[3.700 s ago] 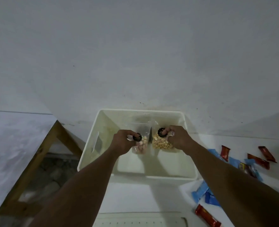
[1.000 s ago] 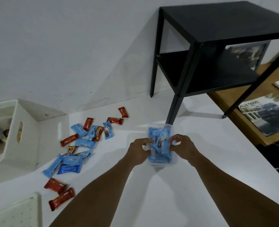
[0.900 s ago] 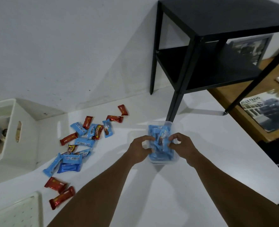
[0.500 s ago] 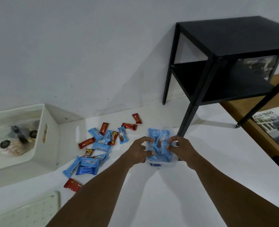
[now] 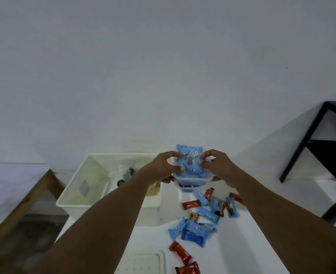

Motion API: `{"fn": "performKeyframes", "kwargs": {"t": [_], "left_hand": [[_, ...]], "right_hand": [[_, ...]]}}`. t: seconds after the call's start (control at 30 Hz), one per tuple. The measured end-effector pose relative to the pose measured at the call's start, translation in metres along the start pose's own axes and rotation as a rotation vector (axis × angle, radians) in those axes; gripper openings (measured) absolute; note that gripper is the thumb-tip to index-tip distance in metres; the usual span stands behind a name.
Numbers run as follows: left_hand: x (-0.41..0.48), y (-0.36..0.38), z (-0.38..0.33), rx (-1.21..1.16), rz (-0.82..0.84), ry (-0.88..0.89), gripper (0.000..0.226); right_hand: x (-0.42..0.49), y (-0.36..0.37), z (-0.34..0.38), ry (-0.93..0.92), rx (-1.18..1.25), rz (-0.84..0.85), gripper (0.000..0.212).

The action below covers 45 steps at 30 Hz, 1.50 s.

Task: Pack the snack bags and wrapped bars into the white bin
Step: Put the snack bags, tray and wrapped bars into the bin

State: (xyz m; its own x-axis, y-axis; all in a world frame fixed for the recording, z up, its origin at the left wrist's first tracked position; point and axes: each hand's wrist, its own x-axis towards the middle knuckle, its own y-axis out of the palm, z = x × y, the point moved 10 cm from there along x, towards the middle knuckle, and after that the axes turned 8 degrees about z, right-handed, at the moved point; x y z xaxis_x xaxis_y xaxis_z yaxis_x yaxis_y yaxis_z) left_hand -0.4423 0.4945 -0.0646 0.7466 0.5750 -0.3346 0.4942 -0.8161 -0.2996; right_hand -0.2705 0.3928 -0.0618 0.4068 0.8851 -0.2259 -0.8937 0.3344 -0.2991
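Coach: Since half a second back, the clear plastic tub packed with blue wrapped bars [image 5: 191,179] has come up off the white tabletop [image 5: 252,244] and swung towards the white plastic bin [image 5: 72,196].
Trainee: What's closest to me?
Coach: At 6 o'clock there's a white perforated tray [image 5: 141,264]. Just beyond it, loose red and blue wrapped bars [image 5: 206,213] lie scattered on the tabletop below the tub.
Trainee: And my grip?
Coach: Your left hand [image 5: 164,167] and right hand [image 5: 217,168] are apart, each clamped on one side of the tub, with fingers [image 5: 173,155] curled over the top wrappers. Keep pinning them, because the pile stands above the rim and looks ready to slide.
Trainee: Where next?
Coach: The bin is at 9 o'clock of the tub, just beside it, with clear snack bags [image 5: 124,172] already inside. I'd carry the tub level past the bin's near wall, then lower it rather than tip. The black metal side table [image 5: 321,145], far off at 3 o'clock, is out of your way.
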Motion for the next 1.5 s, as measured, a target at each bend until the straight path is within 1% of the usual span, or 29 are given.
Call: {"fn": "performKeyframes", "kwargs": {"t": [0.13,0.23,0.33,0.4,0.53,0.6,0.73,0.83,0.93,1.1,1.27,1.37,1.5], "left_hand": [[-0.042,-0.111,0.034,-0.022,-0.088,-0.022,0.037],[-0.072,-0.181,0.077,-0.020,-0.148,-0.074,0.039],[-0.091,-0.235,0.130,-0.052,-0.184,-0.131,0.041],[-0.097,-0.259,0.163,-0.071,-0.196,-0.180,0.040],[-0.085,-0.289,0.216,-0.115,-0.165,-0.245,0.040],[-0.071,-0.296,0.236,-0.127,-0.155,-0.256,0.041],[-0.039,-0.300,0.266,-0.047,-0.141,-0.258,0.045],[-0.016,-0.293,0.278,0.063,-0.136,-0.246,0.053],[0.000,-0.284,0.294,0.180,-0.142,-0.275,0.058],[0.004,-0.275,0.317,0.255,-0.106,-0.334,0.067],[-0.001,-0.276,0.302,0.304,-0.118,-0.343,0.080],[-0.010,-0.272,0.282,0.358,-0.150,-0.332,0.080],[-0.020,-0.253,0.253,0.405,-0.166,-0.320,0.077]], "right_hand": [[0.037,0.108,0.056,-0.046,-0.025,0.097,0.016],[0.059,0.193,0.080,-0.081,-0.062,0.159,0.019],[0.078,0.272,0.082,-0.090,-0.107,0.215,0.021],[0.089,0.313,0.074,-0.094,-0.137,0.228,0.020],[0.115,0.368,0.050,-0.066,-0.161,0.223,0.020],[0.130,0.381,0.037,-0.037,-0.150,0.217,0.020],[0.161,0.397,0.009,0.014,-0.165,0.226,0.020],[0.176,0.404,-0.016,0.075,-0.169,0.232,0.021],[0.185,0.411,-0.040,0.126,-0.153,0.253,0.021],[0.186,0.425,-0.057,0.125,-0.204,0.297,0.024],[0.178,0.426,-0.050,0.153,-0.235,0.340,0.026],[0.166,0.413,-0.038,0.140,-0.276,0.346,0.026],[0.142,0.381,-0.021,0.130,-0.265,0.339,0.017]]}}
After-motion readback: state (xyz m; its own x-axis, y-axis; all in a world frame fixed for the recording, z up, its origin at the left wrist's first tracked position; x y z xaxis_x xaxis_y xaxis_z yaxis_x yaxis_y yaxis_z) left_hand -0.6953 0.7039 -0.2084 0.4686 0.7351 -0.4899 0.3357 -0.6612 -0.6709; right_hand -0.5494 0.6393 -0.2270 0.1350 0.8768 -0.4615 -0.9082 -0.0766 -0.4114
